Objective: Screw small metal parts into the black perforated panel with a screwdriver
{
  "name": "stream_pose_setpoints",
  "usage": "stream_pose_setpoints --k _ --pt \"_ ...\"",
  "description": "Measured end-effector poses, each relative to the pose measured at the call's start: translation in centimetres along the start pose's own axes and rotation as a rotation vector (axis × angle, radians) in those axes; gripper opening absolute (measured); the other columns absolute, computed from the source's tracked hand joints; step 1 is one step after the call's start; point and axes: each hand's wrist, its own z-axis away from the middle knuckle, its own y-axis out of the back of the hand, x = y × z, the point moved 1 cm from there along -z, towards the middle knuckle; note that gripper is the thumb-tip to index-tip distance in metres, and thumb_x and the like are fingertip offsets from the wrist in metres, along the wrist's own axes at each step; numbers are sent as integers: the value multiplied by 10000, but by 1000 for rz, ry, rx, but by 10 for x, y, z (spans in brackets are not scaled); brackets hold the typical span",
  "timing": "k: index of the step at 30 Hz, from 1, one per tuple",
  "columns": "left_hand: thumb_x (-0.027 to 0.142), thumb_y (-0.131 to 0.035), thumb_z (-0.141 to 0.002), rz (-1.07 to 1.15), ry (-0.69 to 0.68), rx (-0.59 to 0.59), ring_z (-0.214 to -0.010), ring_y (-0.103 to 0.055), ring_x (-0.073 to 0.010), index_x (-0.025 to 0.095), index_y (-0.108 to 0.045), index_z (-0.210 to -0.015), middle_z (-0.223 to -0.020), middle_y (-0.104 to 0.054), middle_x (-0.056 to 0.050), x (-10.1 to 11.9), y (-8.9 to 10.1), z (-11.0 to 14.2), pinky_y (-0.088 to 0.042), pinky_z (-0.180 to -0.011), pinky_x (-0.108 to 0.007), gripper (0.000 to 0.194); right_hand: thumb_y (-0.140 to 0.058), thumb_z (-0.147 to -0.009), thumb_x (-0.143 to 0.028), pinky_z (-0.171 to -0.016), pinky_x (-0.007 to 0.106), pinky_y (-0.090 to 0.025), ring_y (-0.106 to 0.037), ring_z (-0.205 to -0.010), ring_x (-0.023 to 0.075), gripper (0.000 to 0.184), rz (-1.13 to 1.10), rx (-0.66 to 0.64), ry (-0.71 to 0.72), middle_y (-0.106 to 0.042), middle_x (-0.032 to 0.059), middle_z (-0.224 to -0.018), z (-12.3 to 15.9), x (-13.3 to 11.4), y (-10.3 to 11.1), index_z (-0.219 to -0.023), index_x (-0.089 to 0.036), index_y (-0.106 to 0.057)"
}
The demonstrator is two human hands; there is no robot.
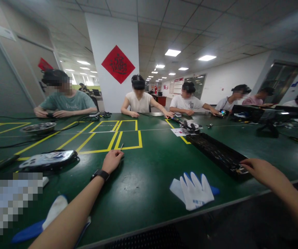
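My left hand [112, 161], with a dark watch [101, 174] on its wrist, rests on the green table by the yellow tape lines. Its fingers are closed on a thin metal piece [122, 146] that sticks out past the fingertips; its exact kind is unclear. My right hand [258, 169] reaches to the near end of a long black tray [203, 147]. The fingers there are bent together over small parts, and what they grip is too small to make out. Inside the tray lie several small metal pieces. White and blue work gloves [197, 192] lie between my hands, nearer the table edge.
Another glove [57, 211] lies under my left forearm. On the left are a silver-topped device [49, 160] and a metal bowl [38, 128]. A second bowl [190, 127] stands beyond the tray. Several people sit across the table [138, 180], one hand [168, 114] reaching toward that bowl.
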Motion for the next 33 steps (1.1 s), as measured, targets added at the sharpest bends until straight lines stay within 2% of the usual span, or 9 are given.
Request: stream_pose_setpoints --k 1,2,9,13,16,20,26,33 --pt "354 -424 -738 0 1 0 -957 -534 -212 178 -661 -805 -945 -641 -59 0 0 0 -396 -861 -292 303 -529 -707 -348 -615 363 -447 -622 -691 257 196 -31 -115 -9 -671 145 -824 -2 10 -5 -731 -215 -671" --pt "352 -427 -736 0 0 0 -959 -535 -212 179 -661 -804 -946 -642 -59 0 0 0 -395 -863 -292 300 -521 -716 -352 -621 361 -445 -621 -704 255 204 -46 -141 -13 -666 151 -836 -2 14 -10 -748 -212 -666" --pt "340 -438 -740 7 -5 -9 -964 -528 -215 177 -658 -801 -944 -635 -62 1 1 2 -391 -867 -302 281 -355 -809 -386 -642 376 -448 -605 -746 267 299 -38 102 -92 -628 137 -890 28 -20 -45 -887 -207 -581" --pt "319 -443 -742 0 8 -5 -955 -526 -204 177 -657 -809 -938 -630 -55 1 1 3 -388 -865 -295 265 -339 -803 -415 -692 371 -453 -604 -795 262 371 -62 112 -90 -638 104 -919 29 -18 -51 -919 -179 -600" --pt "302 -449 -740 0 13 4 -961 -522 -203 178 -659 -813 -944 -628 -54 0 0 3 -384 -869 -293 254 -386 -773 -465 -709 352 -456 -605 -811 251 403 -103 35 -44 -647 85 -954 23 -12 -46 -919 -184 -636" --pt "301 -457 -740 6 15 7 -960 -522 -203 182 -660 -804 -944 -630 -55 -1 0 2 -385 -866 -294 244 -459 -732 -474 -692 335 -450 -606 -791 247 380 -74 -89 -57 -659 76 -917 10 -8 -34 -880 -196 -670" --pt "329 -452 -749 5 9 16 -947 -528 -200 183 -655 -808 -943 -626 -56 -1 0 3 -390 -857 -301 256 -505 -731 -417 -680 304 -438 -611 -792 227 294 -65 -408 -3 -670 67 -876 -17 -7 -29 -819 -208 -692" --pt "320 -459 -746 19 20 9 -954 -525 -203 179 -656 -805 -943 -629 -57 2 2 4 -390 -859 -303 250 -532 -716 -441 -584 314 -413 -611 -675 229 295 50 -526 -94 -655 93 -727 -35 -4 -33 -723 -181 -672"
